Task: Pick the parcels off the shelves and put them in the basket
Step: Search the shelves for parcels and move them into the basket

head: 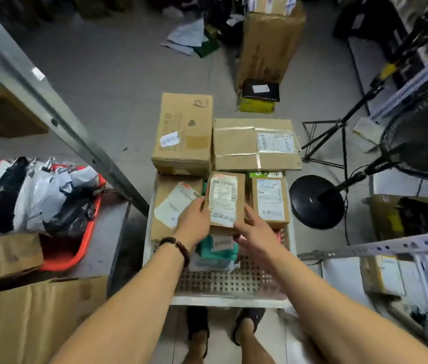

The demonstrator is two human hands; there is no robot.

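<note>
Both hands on 1 small parcel (224,203), brown with a white label, held tilted above the middle of the basket (230,302).

Left hand (193,222) grips the parcel's left edge: thumb on the label side, other fingers curled behind and hidden. Bead bracelet (178,245) on that wrist.

Right hand (256,232) holds the near-right corner: thumb lies along the right edge, fingers close together and tucked under. Cannot tell how far they wrap.

In the basket:
- flat labelled box (171,206) along the left wall
- labelled box (270,200) by the right wall
- teal bag (218,250) directly under the held parcel

2 bigger cartons sit across the basket's far edge: printed carton (184,132) on the left, taped carton (255,144) on the right, touching.

Red tray (76,248) of poly bags sits on the left shelf. Fan base (315,202) stands on the floor just right of the basket.
</note>
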